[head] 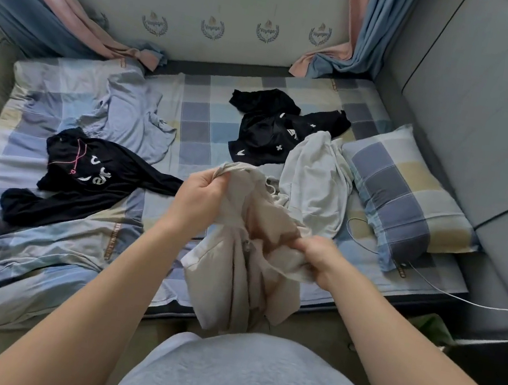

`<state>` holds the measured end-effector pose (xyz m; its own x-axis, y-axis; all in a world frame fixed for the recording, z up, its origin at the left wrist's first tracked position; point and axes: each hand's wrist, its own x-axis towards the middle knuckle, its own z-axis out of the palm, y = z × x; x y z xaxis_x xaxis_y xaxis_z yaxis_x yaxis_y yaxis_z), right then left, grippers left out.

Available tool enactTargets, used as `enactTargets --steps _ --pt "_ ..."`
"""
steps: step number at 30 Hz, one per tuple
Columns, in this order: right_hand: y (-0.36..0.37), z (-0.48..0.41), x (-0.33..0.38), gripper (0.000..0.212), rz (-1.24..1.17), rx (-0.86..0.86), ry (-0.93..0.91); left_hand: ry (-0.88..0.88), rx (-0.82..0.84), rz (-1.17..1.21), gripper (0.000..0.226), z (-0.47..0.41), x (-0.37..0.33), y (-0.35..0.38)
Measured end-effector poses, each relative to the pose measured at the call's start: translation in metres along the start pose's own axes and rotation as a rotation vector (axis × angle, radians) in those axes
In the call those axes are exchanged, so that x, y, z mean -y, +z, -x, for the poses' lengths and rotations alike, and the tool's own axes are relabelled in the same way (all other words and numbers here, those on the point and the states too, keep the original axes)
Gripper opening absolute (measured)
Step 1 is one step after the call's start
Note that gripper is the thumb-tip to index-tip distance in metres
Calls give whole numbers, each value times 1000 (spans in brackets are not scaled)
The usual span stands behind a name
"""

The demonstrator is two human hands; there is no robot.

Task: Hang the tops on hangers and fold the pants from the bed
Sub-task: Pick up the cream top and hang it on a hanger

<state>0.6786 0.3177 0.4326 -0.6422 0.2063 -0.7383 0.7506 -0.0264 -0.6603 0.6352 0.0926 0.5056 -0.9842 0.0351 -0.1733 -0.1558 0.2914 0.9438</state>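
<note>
Closest in, the person has both hands on a beige garment [247,268], held up just over the near edge of the bed [197,123]. The left hand [201,192] is clenched on its upper edge and the right hand [319,257] grips a bunched fold lower down. The rest hangs loose with a zipper showing; hard to say if it's a top or pants. Left of it on the bed lies a black top [93,187] with white lettering. Right behind the hands is a white garment [315,175], next to a checked pillow [407,203]. Further back there's a blue top [135,113] on the left and a crumpled black garment [272,128] with white marks.
</note>
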Motion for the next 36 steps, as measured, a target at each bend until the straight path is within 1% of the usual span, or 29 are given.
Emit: enactTargets --steps 2,3,5,6,7,8,10,11,13,15,17,18,20,21,23,24,25,26,27,28,29,30,31,32,33,34,35,36 --pt "-11 -2 2 27 -139 -92 -70 -34 -80 -325 45 -9 18 -15" --pt "-18 -2 3 28 -190 -120 -99 -59 -98 -432 44 -12 28 -23" --pt "-30 1 6 19 -273 -117 -170 -118 -113 -530 41 -18 45 -34" --pt "-35 5 7 14 -312 -104 -207 -160 -122 -518 40 -21 52 -37" --pt "-39 8 8 11 -355 -92 -241 -230 -133 -437 38 -25 57 -38" --pt "-43 12 9 8 -396 -87 -275 -330 -147 -269 34 -29 61 -38" --pt "-47 18 7 6 -476 -95 -323 -560 -168 189 23 -37 63 -35" --pt "-49 21 5 6 -511 -101 -332 -641 -172 396 19 -42 64 -33" --pt "-48 27 2 6 -536 -131 -335 -742 -155 693 19 -50 67 -30" --pt "-46 33 -3 10 -527 -194 -317 -811 -78 855 25 -55 66 -25" --pt "-44 38 -9 24 -550 -247 -240 -855 43 886 35 -58 59 -20" --pt "-43 40 -13 31 -570 -256 -180 -863 121 856 40 -60 56 -18" --pt "-38 46 -22 39 -616 -247 -62 -853 278 730 40 -63 50 -12" --pt "-34 49 -26 42 -643 -246 -12 -870 329 659 39 -65 47 -9" --pt "-25 56 -35 47 -701 -227 50 -884 391 468 32 -73 48 -6" --pt "-20 60 -40 48 -733 -201 56 -860 471 362 32 -79 51 -6" --pt "-14 65 -46 49 -759 -183 51 -815 581 241 45 -83 53 -8" --pt "-7 70 -52 50 -785 -180 37 -735 709 81 62 -89 56 -10" --pt "1 75 -59 53 -814 -190 23 -612 834 -124 76 -94 59 -14" --pt "12 81 -68 55 -846 -198 11 -455 923 -368 80 -98 64 -16" --pt "24 87 -77 55 -870 -204 -5 -278 958 -618 72 -101 70 -19" --pt "37 93 -87 56 -880 -209 -19 -123 946 -801 60 -104 77 -19" --pt "51 100 -99 56 -881 -210 -30 -23 916 -894 46 -106 83 -20" --pt "67 108 -110 57 -868 -214 -29 17 899 -915 35 -107 89 -21" --pt "83 115 -121 57 -827 -248 -12 14 887 -905 30 -107 93 -20" --pt "100 122 -130 55 -734 -311 26 2 876 -883 28 -108 97 -18" --pt "117 129 -140 49 -592 -404 85 6 872 -874 28 -106 100 -16" --pt "132 136 -149 40 -432 -503 166 31 883 -873 31 -101 102 -12"
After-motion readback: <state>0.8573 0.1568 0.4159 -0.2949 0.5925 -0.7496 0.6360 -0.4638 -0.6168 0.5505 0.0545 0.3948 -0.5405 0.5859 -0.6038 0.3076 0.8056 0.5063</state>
